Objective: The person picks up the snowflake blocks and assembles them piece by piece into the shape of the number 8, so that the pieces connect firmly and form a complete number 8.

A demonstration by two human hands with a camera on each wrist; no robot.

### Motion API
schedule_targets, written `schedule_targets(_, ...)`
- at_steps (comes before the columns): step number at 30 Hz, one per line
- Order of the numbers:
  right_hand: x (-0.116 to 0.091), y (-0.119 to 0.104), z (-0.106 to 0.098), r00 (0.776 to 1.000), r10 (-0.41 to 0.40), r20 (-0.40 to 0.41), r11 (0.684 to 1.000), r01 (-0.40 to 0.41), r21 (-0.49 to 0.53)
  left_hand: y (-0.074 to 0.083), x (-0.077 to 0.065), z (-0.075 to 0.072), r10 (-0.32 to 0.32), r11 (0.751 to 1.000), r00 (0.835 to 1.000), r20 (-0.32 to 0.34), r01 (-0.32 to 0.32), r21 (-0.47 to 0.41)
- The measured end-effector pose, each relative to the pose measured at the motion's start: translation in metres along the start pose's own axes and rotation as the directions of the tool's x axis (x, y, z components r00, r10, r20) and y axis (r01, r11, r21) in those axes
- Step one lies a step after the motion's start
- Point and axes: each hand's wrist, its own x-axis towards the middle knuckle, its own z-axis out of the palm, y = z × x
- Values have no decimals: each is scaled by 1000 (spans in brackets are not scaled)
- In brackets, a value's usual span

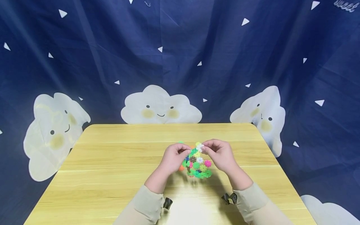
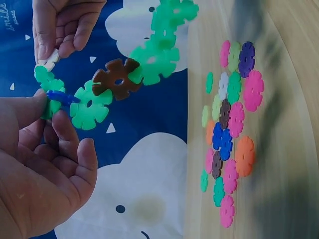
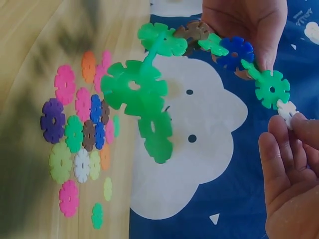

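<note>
My left hand (image 1: 174, 158) pinches a green flower-shaped plastic disc (image 3: 272, 90) at one end of a chain of interlocking discs. My right hand (image 1: 221, 156) holds a small white disc (image 3: 286, 112) between thumb and fingers, its edge right at that green disc. From the left fingers, the chain runs through a blue disc (image 3: 235, 53), a green one (image 2: 90, 104), a brown one (image 2: 117, 79) and several more green ones (image 2: 154, 60). In both wrist views the chain hangs in the air, bending partway along. Fingers cover part of the pinched discs.
Loose flower discs in pink (image 2: 254, 90), purple (image 2: 246, 59), orange (image 2: 245, 156) and other colours lie spread on the wooden table (image 1: 112, 175) beneath the hands. A dark blue curtain (image 1: 180, 37) with clouds and white triangles hangs behind the table's far edge.
</note>
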Motion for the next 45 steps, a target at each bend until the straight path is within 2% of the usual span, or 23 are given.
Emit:
schedule_targets(6,-1,-1,6,1000,7,-4,999,-7,39,1,-1,0,-4,1000,1000,-28,4,-1)
schedule_targets(11,-3,2,9,1000,11,5,999,-11,46,-1,0,2,16,1000,999,-45,-16,-16)
schedule_targets(15,-3,1,7,1000,28,11,999,-29,40,0,1,4,36,999,999,-15,-36,-12)
schedule_targets(20,-6,1,7,997,33,76,999,-34,3,4,1,7,71,997,997,38,-72,35)
schedule_targets(23,-3,10,2,995,22,94,1000,-23,4,4,0,7,54,996,998,30,-56,65)
schedule_targets(26,4,30,-8,995,87,43,995,-85,-51,3,0,5,24,998,1000,0,-24,56)
schedule_targets(28,7,49,-16,985,171,-7,973,-170,-158,2,1,3,9,999,1000,-23,-8,36)
schedule_targets(30,8,68,-21,960,278,-27,925,-275,-263,2,1,1,-4,1000,999,-43,5,16)
schedule_targets(33,5,90,-25,914,402,47,841,-348,-413,3,1,-1,-19,1000,998,-57,19,-4)
schedule_targets(35,2,101,-25,888,442,123,808,-335,-484,4,1,-2,-20,1000,998,-62,19,-9)
schedule_targets(38,-1,108,-24,876,421,233,809,-247,-533,4,1,-3,-12,1000,998,-67,11,-17)
schedule_targets(41,-1,110,-23,886,372,277,822,-176,-541,4,2,-3,-7,1000,997,-76,4,-30)
schedule_targets(43,-1,110,-23,884,391,257,811,-199,-550,4,2,-3,-4,999,997,-82,1,-40)
schedule_targets(45,0,110,-23,875,437,206,784,-259,-565,2,3,-3,-7,999,996,-85,3,-51)
